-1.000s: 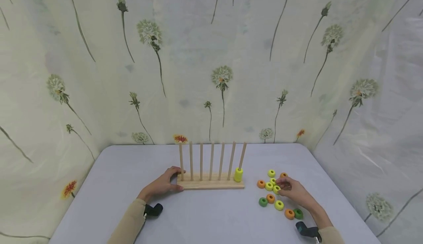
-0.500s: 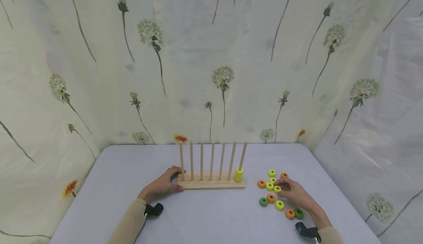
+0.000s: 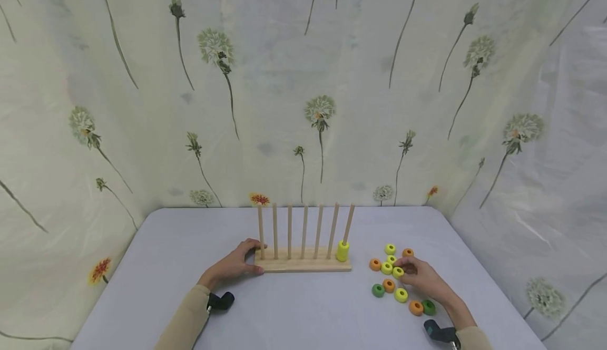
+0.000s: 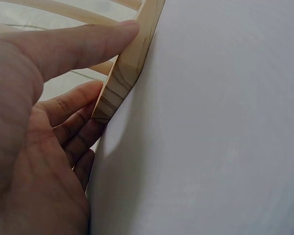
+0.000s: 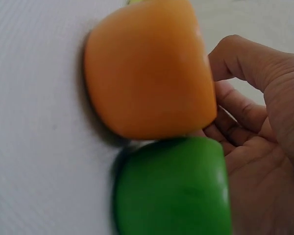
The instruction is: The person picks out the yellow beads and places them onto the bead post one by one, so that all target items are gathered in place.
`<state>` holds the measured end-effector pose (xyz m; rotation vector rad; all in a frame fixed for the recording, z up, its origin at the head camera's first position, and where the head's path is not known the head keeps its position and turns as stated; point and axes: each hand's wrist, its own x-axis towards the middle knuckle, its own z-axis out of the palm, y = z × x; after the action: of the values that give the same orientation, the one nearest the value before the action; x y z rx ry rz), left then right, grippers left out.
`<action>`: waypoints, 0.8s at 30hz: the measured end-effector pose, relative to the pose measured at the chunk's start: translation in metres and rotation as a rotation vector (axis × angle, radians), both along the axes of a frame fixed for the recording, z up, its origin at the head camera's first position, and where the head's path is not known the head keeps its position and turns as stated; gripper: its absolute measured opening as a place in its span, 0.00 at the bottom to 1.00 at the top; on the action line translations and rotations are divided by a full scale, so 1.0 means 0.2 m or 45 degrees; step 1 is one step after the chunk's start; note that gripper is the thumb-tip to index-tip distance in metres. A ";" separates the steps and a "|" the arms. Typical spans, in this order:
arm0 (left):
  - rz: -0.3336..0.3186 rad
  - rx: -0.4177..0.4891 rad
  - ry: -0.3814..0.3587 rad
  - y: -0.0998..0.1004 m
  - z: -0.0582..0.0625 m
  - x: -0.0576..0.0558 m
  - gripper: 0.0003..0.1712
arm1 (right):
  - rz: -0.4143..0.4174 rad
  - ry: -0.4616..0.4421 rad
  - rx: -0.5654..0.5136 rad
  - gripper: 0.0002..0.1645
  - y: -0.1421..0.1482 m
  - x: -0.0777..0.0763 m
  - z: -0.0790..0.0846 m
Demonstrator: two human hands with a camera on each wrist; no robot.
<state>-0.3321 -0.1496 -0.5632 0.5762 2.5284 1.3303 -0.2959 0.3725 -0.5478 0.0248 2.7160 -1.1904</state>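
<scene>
A wooden peg rack [image 3: 308, 266] with a row of upright dowels stands on the table. My left hand [image 3: 233, 263] grips the left end of its base, thumb along the front edge and fingers behind. The left wrist view shows the thumb [image 4: 88, 46] lying against the base's corner [image 4: 118, 88]. Yellow beads [image 3: 342, 251] sit stacked low on the rightmost dowel. To the right, my right hand [image 3: 424, 279] pinches a yellow bead [image 3: 398, 272] among the loose ones. In the right wrist view, an orange bead [image 5: 152, 73] and a green bead [image 5: 174, 188] hide its fingertips.
Loose orange, yellow and green beads lie around my right hand, among them an orange bead [image 3: 375, 264] and a green bead [image 3: 378, 290] on its left. A white cloth covers the table [image 3: 303, 318]. Behind it hangs a flowered curtain [image 3: 265, 102].
</scene>
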 end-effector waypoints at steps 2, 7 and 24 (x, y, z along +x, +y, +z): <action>0.001 -0.003 -0.005 0.00 -0.01 0.00 0.37 | -0.002 0.013 0.007 0.27 0.00 0.00 0.00; 0.002 -0.008 0.001 0.00 -0.02 0.00 0.37 | -0.012 0.032 0.014 0.25 0.00 0.02 0.00; -0.001 -0.007 0.007 -0.01 -0.01 0.00 0.36 | -0.019 0.111 0.030 0.25 0.01 0.04 0.03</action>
<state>-0.3321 -0.1514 -0.5662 0.5809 2.5353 1.3229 -0.2886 0.3743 -0.5412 -0.0044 2.8101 -1.1900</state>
